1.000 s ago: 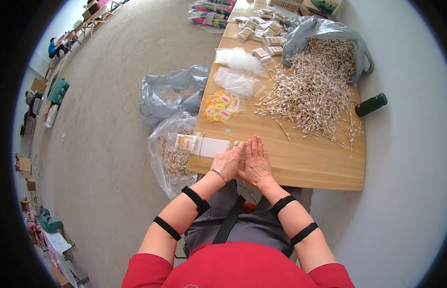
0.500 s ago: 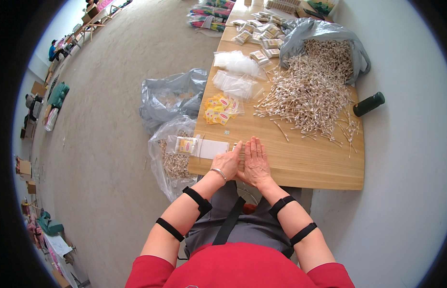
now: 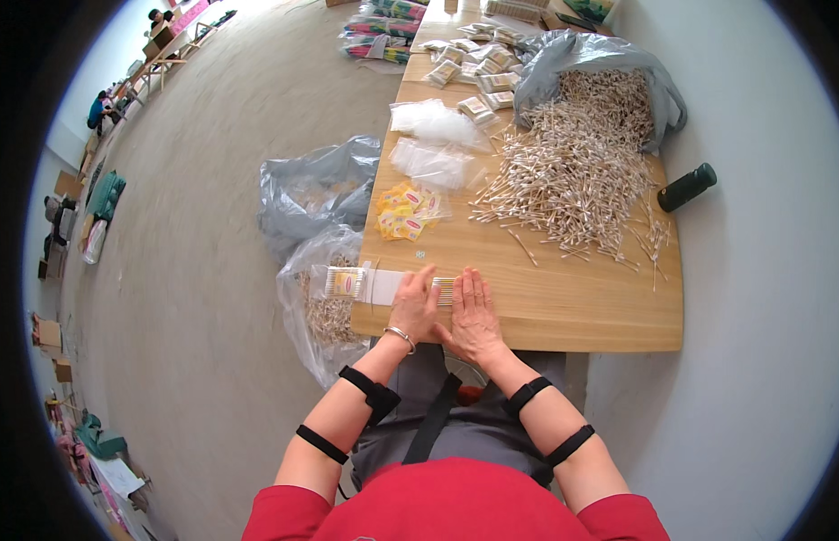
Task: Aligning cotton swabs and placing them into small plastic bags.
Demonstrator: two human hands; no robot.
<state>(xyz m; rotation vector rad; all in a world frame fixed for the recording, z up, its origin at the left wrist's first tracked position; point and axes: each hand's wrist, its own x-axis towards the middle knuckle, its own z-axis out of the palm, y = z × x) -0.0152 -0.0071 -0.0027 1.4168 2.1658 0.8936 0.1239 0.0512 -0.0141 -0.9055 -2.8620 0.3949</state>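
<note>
A short row of cotton swabs point(image 3: 444, 290) lies on the wooden table point(image 3: 582, 311) between my two hands. My right hand point(image 3: 474, 320) rests flat along the row's right side, fingers straight and together. On the row's left is my left hand point(image 3: 414, 305), its fingers slightly bent and apart, over the right end of a white card strip point(image 3: 383, 287). Part of the strip is hidden under that hand. At the strip's left end, by the table edge, sits a clear packet of cotton swabs point(image 3: 345, 282) with a yellow label.
A big heap of loose swabs point(image 3: 564, 180) spills from a grey plastic bag point(image 3: 676, 99). Yellow cards point(image 3: 403, 212), clear bags point(image 3: 428, 162) and filled packets point(image 3: 476, 110) lie along the left side. A dark green bottle point(image 3: 687, 187) stands by the wall. Plastic bags point(image 3: 302, 194) hang beside the table.
My left hand has shifted left, away from the right hand, and more of the swab row shows between them. The right hand stays flat at the row's side.
</note>
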